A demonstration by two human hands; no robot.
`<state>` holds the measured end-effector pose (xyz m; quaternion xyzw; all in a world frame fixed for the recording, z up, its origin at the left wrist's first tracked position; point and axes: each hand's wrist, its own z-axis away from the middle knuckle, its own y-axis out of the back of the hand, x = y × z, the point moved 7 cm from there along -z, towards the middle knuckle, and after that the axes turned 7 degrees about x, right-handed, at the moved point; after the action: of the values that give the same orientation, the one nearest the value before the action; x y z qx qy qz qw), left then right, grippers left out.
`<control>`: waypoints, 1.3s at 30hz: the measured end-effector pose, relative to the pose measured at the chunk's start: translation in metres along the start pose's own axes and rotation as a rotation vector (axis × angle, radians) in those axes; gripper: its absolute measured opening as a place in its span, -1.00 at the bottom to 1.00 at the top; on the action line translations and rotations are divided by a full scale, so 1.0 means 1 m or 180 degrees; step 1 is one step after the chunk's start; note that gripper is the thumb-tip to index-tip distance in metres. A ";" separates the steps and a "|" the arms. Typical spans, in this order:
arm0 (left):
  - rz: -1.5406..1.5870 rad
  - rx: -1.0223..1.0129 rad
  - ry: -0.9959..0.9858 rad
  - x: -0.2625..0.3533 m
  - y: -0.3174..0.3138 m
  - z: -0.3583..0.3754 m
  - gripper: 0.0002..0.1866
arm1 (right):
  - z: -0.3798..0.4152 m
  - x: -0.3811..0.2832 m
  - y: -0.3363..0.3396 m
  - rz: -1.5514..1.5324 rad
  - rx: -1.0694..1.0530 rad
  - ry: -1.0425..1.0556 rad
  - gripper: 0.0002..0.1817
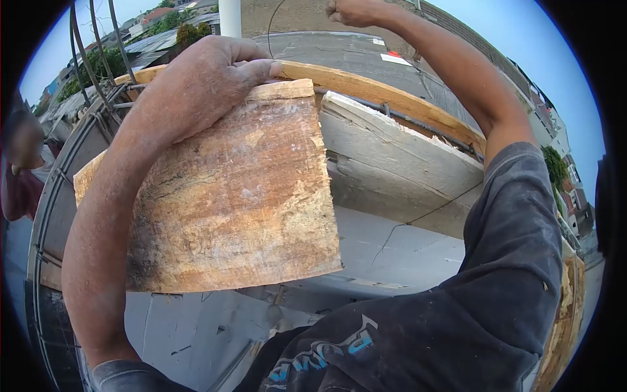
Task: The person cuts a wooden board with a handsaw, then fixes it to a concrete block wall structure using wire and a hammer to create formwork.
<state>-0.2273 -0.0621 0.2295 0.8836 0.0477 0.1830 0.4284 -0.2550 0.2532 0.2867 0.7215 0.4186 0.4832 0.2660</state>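
A worn, stained plywood piece (235,196) with a rough right edge stands tilted in front of me, against the timber-edged formwork. My left hand (212,78) is closed over its top edge, with the forearm lying across its left side. A thin wire (270,36) rises beside the left fingertips and curves out of the top of view. My right hand (356,12) is raised at the top, its fingers curled into a fist, away from the board. What that fist holds, if anything, is hidden.
A timber rail (385,88) and steel rebar (450,138) run behind the board. A pale, chipped plank (398,147) lies to its right, with a loose wire (424,217) hanging across it. Upright bars (85,59) stand at left, near another person (26,157). Open depth shows below.
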 end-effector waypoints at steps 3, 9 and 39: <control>0.0593 0.0238 0.0273 0.001 0.013 -0.007 -0.61 | 0.005 0.045 0.032 -0.0008 -0.0097 -0.0094 -0.65; 0.1152 0.1321 0.1143 -0.025 0.024 0.102 -0.66 | 0.036 0.048 0.078 -0.0316 -0.0175 -0.0685 -0.66; 0.3648 0.1199 0.1442 -0.077 -0.164 0.214 -0.70 | 0.154 -0.256 0.016 -0.3056 0.1942 -0.3218 -0.32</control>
<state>-0.2093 -0.1361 -0.0405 0.7686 -0.3112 0.5532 0.0795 -0.1544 0.0274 0.1176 0.6353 0.6287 -0.2120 0.3952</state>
